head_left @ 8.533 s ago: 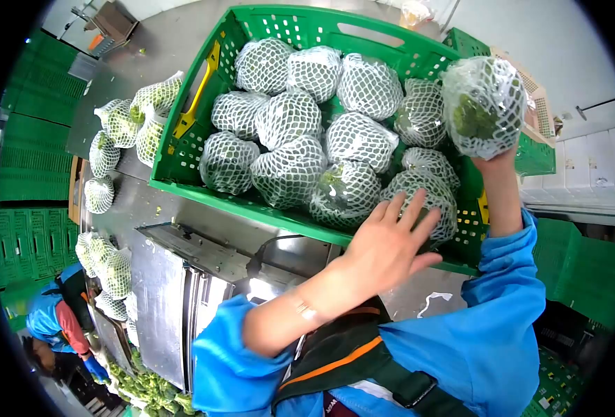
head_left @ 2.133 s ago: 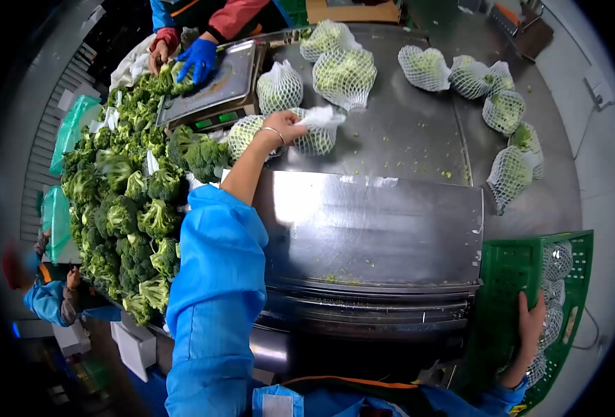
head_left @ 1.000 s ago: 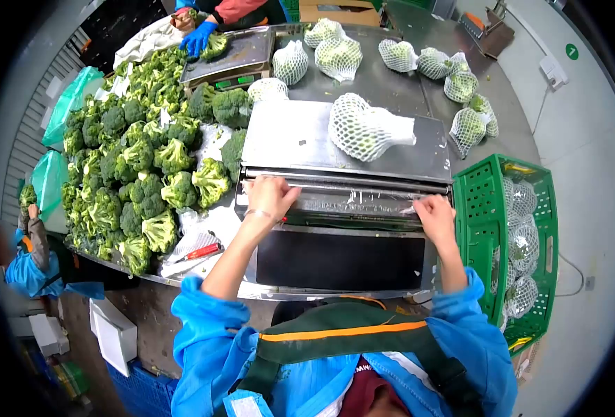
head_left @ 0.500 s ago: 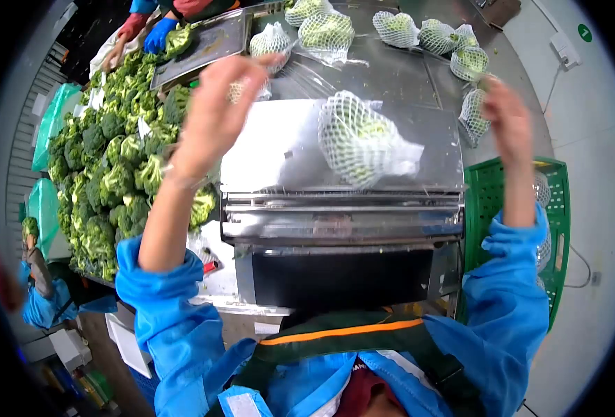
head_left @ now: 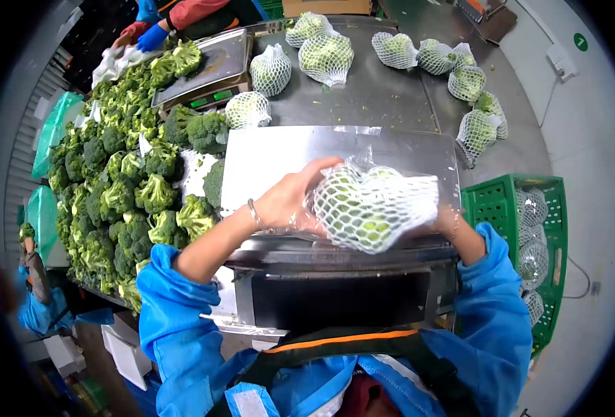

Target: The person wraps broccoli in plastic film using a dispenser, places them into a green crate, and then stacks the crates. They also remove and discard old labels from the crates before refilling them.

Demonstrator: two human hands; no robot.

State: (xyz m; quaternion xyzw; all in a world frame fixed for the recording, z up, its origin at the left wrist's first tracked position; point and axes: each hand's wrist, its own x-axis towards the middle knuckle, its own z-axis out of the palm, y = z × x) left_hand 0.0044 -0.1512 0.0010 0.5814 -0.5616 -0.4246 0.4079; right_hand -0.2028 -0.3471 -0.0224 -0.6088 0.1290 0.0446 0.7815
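Note:
A broccoli head (head_left: 366, 212) in a white foam net sleeve, with clear film around it, is held over the front of the metal wrapping machine (head_left: 265, 156). My left hand (head_left: 299, 201) is closed around its left side, the thumb on top. On the other side, my right hand (head_left: 446, 219) grips near the gathered end of the net; its fingers are mostly hidden behind the broccoli. Torn clear film lies across the back edge of the machine's plate.
Loose broccoli (head_left: 116, 187) is piled on the left beside a scale (head_left: 213, 66). Several netted heads (head_left: 327, 57) stand on the steel table (head_left: 370, 90). A green crate (head_left: 491, 201) at right holds wrapped heads. A co-worker's blue-gloved hand (head_left: 153, 37) is at the upper left.
My hands have come down from above the machine's far edge and closed on the netted broccoli. It has shifted toward me, now with film around it.

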